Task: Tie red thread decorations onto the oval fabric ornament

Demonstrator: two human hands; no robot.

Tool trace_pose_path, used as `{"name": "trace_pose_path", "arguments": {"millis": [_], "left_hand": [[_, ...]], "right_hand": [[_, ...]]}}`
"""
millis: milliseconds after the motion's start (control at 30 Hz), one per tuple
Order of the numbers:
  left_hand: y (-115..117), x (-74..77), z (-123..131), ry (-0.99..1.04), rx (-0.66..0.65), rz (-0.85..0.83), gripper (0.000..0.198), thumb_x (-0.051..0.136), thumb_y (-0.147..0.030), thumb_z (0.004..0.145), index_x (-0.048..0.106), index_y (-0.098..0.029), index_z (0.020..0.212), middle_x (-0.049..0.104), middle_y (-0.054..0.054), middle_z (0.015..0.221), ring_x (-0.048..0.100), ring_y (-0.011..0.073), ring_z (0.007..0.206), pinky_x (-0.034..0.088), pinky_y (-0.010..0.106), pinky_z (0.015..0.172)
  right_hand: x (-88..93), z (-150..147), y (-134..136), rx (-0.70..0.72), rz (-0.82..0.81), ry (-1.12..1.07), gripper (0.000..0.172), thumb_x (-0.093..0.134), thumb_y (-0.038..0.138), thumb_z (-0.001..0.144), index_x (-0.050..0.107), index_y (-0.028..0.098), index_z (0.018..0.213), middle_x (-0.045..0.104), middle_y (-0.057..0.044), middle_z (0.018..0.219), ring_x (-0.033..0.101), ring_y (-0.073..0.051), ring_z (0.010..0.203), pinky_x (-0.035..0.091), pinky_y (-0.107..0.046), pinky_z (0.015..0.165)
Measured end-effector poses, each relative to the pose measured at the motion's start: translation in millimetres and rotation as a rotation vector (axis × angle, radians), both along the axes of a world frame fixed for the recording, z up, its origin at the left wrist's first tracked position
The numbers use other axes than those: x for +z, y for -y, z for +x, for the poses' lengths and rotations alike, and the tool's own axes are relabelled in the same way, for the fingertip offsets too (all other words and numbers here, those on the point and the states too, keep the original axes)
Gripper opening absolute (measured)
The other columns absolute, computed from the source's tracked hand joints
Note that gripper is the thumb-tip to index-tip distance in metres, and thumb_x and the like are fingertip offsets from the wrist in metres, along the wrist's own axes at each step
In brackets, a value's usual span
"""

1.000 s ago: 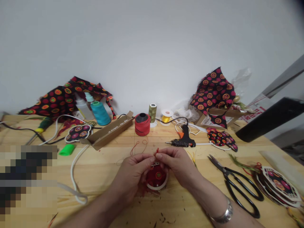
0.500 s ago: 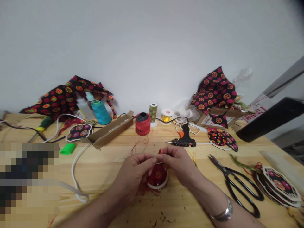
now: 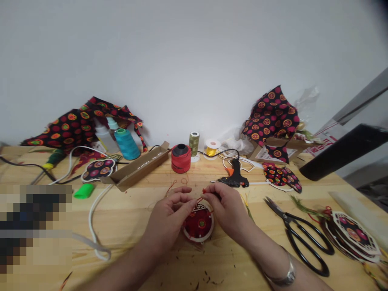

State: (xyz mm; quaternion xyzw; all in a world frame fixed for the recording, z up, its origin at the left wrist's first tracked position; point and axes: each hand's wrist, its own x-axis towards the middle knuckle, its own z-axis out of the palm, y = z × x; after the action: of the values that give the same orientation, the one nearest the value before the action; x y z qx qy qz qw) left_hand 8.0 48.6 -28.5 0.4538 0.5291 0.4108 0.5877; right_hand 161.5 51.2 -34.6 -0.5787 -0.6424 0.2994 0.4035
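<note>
A round ornament (image 3: 198, 226) with dark red patterned fabric and a pale cut-out rim lies in front of me, a red cord (image 3: 199, 199) at its top. At the ornament's upper left, my left hand (image 3: 172, 210) pinches the cord between thumb and index finger; its other fingers are loosely raised. Opposite it, my right hand (image 3: 226, 206) has thumb and forefinger closed on the same cord, and a small red end pokes out above the fingertips. The cord's exact path between the fingers is partly hidden.
Black-handled scissors (image 3: 298, 234) lie at right beside a stack of fabric ornaments (image 3: 354, 234). Beyond my hands are a glue gun (image 3: 233, 178), a red thread spool (image 3: 181, 159), a cardboard tray (image 3: 139, 167) and a teal thread cone (image 3: 127, 143). A white cable (image 3: 93, 218) curves at left.
My hands have drawn slightly apart, showing more of the ornament's top and the red cord. My left fingers have loosened and lifted. The view has shifted a little.
</note>
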Motion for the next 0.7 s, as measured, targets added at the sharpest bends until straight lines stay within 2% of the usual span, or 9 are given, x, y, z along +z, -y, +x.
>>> {"name": "trace_pose_path", "arguments": {"millis": [67,133,233,300,333,467,567,700], "left_hand": [[1.7,0.9,0.7,0.060,-0.038,-0.021,0.012,0.073,-0.029,0.062,0.071,-0.017,0.062,0.053,0.010,0.127,0.060,0.0266,0.098,0.052,0.029,0.068],[3.8,0.0,2.2,0.104,-0.075,-0.039,0.012,0.074,-0.028,0.062,0.071,-0.017,0.061,0.058,0.010,0.124,0.062,0.0257,0.093,0.051,0.028,0.065],[5.9,-3.2,4.9,0.108,-0.126,-0.096,0.013,0.072,-0.029,0.063,0.071,-0.017,0.063,0.072,0.007,0.084,0.063,0.0179,0.062,0.046,0.025,0.052],[6.1,-5.1,5.9,0.080,-0.145,-0.130,0.014,0.071,-0.030,0.065,0.072,-0.017,0.066,0.069,0.003,0.061,0.057,0.0147,0.049,0.043,0.024,0.047],[5.8,-5.7,6.1,0.056,-0.150,-0.122,0.013,0.071,-0.030,0.065,0.072,-0.017,0.067,0.068,0.002,0.057,0.057,0.0147,0.049,0.043,0.024,0.048],[4.1,-7.1,5.3,-0.093,-0.147,0.038,0.007,0.070,-0.025,0.064,0.074,-0.019,0.064,0.070,0.004,0.063,0.060,0.0176,0.060,0.046,0.025,0.057],[3.6,-8.3,4.5,-0.193,-0.161,0.135,0.008,0.067,-0.022,0.067,0.075,-0.020,0.065,0.069,0.003,0.064,0.060,0.0180,0.062,0.045,0.025,0.058],[4.4,-8.8,5.0,-0.228,-0.208,0.185,0.011,0.064,-0.022,0.071,0.075,-0.022,0.066,0.069,0.003,0.066,0.061,0.0181,0.064,0.045,0.025,0.060]], "right_hand": [[0.1,0.0,0.6,-0.007,0.014,0.006,0.009,0.056,0.018,0.078,0.061,0.020,0.070,0.065,-0.002,0.070,0.055,-0.016,0.066,0.039,-0.027,0.063],[0.1,-0.2,0.4,-0.002,-0.009,-0.048,0.009,0.057,0.019,0.077,0.061,0.020,0.069,0.065,-0.001,0.069,0.055,-0.016,0.065,0.039,-0.027,0.062],[0.0,-1.0,-0.5,0.004,-0.082,-0.172,0.008,0.057,0.018,0.074,0.061,0.020,0.068,0.064,0.000,0.066,0.056,-0.015,0.063,0.040,-0.026,0.060],[0.2,-1.7,-1.2,0.008,-0.126,-0.255,0.007,0.058,0.017,0.071,0.061,0.019,0.066,0.063,0.001,0.063,0.055,-0.015,0.062,0.040,-0.026,0.059],[0.5,-2.0,-1.4,0.010,-0.147,-0.299,0.006,0.058,0.017,0.070,0.061,0.019,0.065,0.062,0.001,0.062,0.054,-0.014,0.060,0.040,-0.025,0.058],[3.3,-3.3,-1.8,0.017,-0.274,-0.480,0.004,0.060,0.020,0.067,0.059,0.018,0.063,0.060,0.003,0.056,0.048,-0.011,0.050,0.035,-0.023,0.049],[6.5,-4.7,-1.1,0.043,-0.374,-0.619,0.011,0.064,0.024,0.064,0.057,0.017,0.061,0.058,0.003,0.053,0.041,-0.007,0.044,0.030,-0.021,0.044],[8.5,-6.0,0.7,0.080,-0.465,-0.790,0.022,0.070,0.031,0.062,0.054,0.016,0.064,0.060,0.002,0.056,0.040,-0.005,0.042,0.026,-0.019,0.042]]}}
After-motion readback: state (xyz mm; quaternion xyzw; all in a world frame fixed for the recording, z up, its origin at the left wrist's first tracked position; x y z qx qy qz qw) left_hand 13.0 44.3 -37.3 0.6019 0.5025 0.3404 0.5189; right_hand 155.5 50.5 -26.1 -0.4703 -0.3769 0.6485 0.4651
